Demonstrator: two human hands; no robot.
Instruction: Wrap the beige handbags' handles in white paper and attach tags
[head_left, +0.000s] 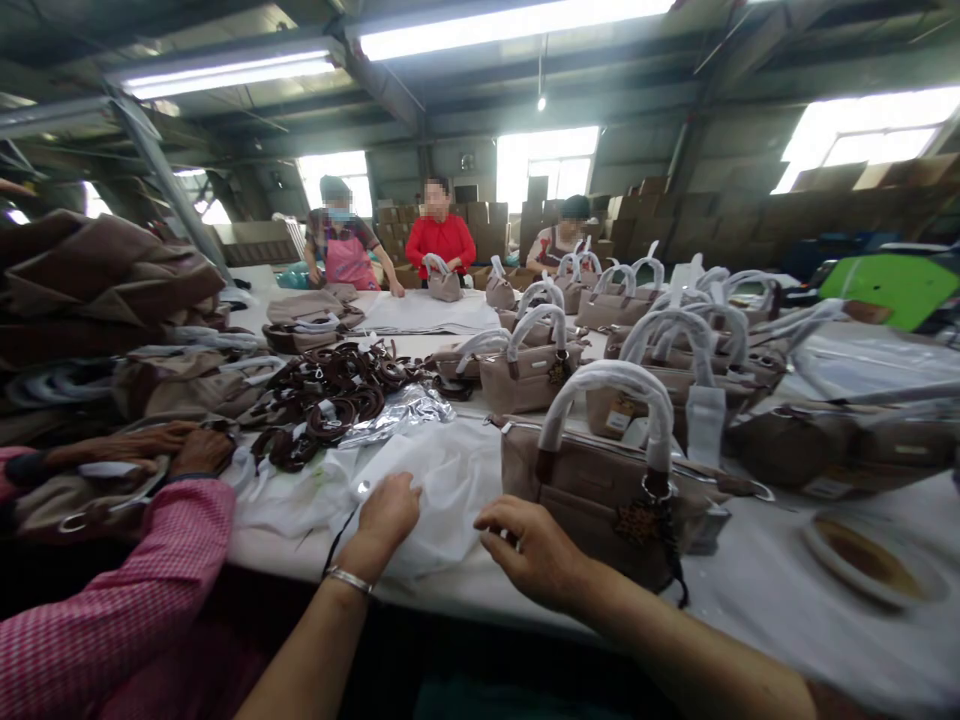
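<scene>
My left hand (388, 512), with a silver bracelet at the wrist, is closed on a thin white bag (450, 465) spread on the table; the exact pinch point is hidden. Beside that wrist hangs a black cord (339, 545). My right hand (531, 548) hovers by the bag's right side, fingers loosely curled and thumb apart, with nothing visible between them. Just behind it stands a taupe handbag (600, 480), upright, its handles wrapped in white. A leopard-pattern charm (641, 525) and a black strap hang from its right side.
Several more handbags (525, 375) crowd the right and back. Dark brown straps (330, 390) lie heaped beyond the white bag. At left, a co-worker's hands (199, 450) work on a bag. A tape roll (866, 560) lies right. Three people (442, 240) are across the table.
</scene>
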